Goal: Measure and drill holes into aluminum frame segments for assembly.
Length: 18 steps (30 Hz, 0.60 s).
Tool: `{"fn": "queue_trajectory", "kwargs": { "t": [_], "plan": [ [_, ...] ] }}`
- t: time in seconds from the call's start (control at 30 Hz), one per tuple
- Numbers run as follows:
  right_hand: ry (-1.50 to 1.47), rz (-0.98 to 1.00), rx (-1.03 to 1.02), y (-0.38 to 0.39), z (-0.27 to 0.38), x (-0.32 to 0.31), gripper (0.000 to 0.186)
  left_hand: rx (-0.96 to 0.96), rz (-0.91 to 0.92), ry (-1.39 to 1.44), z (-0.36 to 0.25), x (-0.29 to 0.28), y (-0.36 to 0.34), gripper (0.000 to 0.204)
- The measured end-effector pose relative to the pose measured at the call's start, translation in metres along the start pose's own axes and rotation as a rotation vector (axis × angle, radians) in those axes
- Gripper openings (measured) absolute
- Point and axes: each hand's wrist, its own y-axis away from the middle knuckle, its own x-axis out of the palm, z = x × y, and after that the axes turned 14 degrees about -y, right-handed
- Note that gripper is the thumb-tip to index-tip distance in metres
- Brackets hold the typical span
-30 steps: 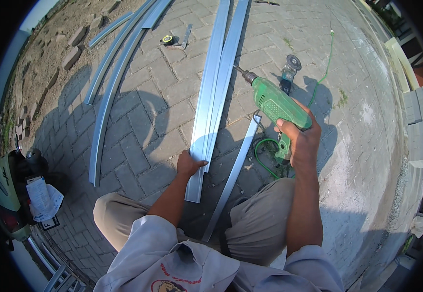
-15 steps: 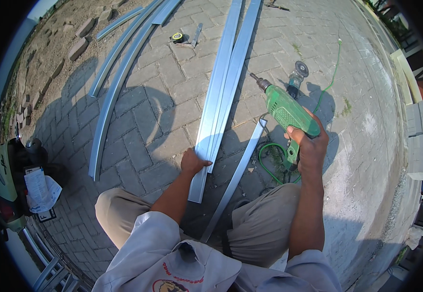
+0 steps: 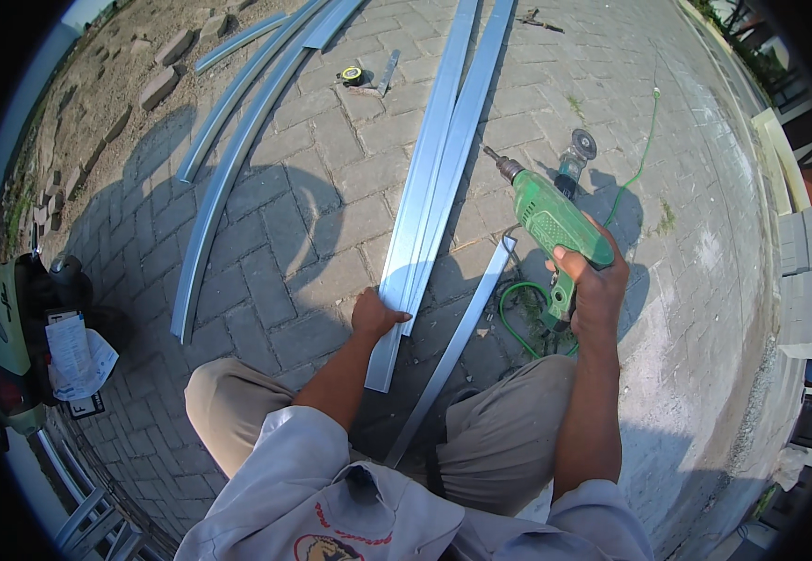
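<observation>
My right hand (image 3: 597, 280) is wrapped round the handle of a green power drill (image 3: 555, 220), held up off the ground with its chuck pointing away to the upper left. My left hand (image 3: 375, 315) grips a long silver metal channel (image 3: 424, 178) near its close end, thumb across the top. A second metal channel (image 3: 467, 140) lies against its right side, the two spreading apart at the far end. Between my knees, a shorter metal strip (image 3: 462, 332) runs out toward the drill's cord (image 3: 516, 292), which loops green on the paving below the drill.
Beyond the drill lies an angle grinder (image 3: 574, 159) with a green cord. A yellow tape measure (image 3: 351, 76) and a small square (image 3: 388, 73) rest on the paving (image 3: 275, 224). More metal channels (image 3: 223, 178) lie left. A parked motorbike (image 3: 13, 346) stands at far left.
The view has shifted slightly, so things on the ground sit a little further right. Both hands keep their grips, on the drill and on the metal channel.
</observation>
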Motion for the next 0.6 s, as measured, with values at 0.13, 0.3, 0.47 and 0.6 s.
{"fn": "queue_trajectory", "kwargs": {
  "t": [0.13, 0.3, 0.47, 0.6],
  "plan": [
    [-0.028, 0.019, 0.0, 0.001, 0.001, 0.004, 0.06, -0.046, 0.046, 0.002, -0.003, -0.002, 0.004, 0.097],
    [-0.052, 0.045, 0.026, 0.004, 0.004, 0.006, 0.062, -0.033, 0.047, 0.003, -0.006, -0.005, 0.006, 0.092],
    [-0.055, 0.098, 0.06, 0.011, 0.011, 0.017, 0.06, -0.109, -0.165, 0.056, -0.011, -0.011, -0.007, 0.085],
    [-0.043, 0.157, 0.057, 0.015, 0.009, 0.024, 0.058, 0.066, -0.187, 0.599, -0.015, -0.032, -0.036, 0.079]
  ]
}}
